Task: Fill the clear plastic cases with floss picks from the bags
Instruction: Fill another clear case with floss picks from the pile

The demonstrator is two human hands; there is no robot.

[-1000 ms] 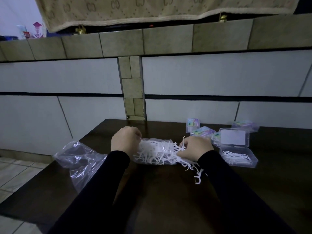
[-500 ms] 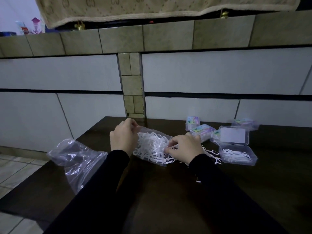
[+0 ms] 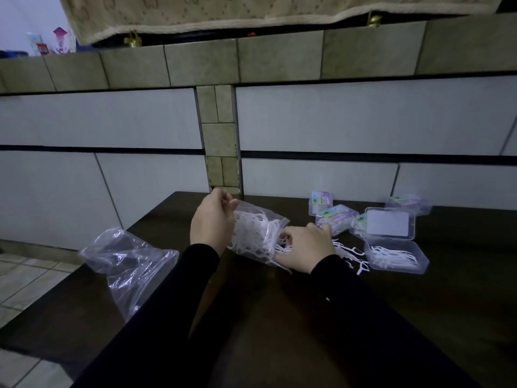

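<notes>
A clear bag of white floss picks (image 3: 256,233) lies tilted on the dark table (image 3: 447,303), its mouth to the right. My left hand (image 3: 212,222) pinches the bag's raised closed end. My right hand (image 3: 305,246) is at the bag's mouth, fingers curled among the picks there. Loose picks (image 3: 351,254) lie on the table just right of that hand. An open clear case (image 3: 397,254) to the right holds several picks, its lid (image 3: 390,222) standing open behind it.
An empty crumpled plastic bag (image 3: 126,261) lies at the table's left edge. Several closed cases with colourful labels (image 3: 335,215) sit at the back right against the tiled wall (image 3: 335,121). The floor (image 3: 25,278) drops away on the left.
My left hand has lifted the bag's closed end up and back, tipping the bag. My right hand moved left to the bag's mouth, leaving pulled-out picks on the table beside the open case.
</notes>
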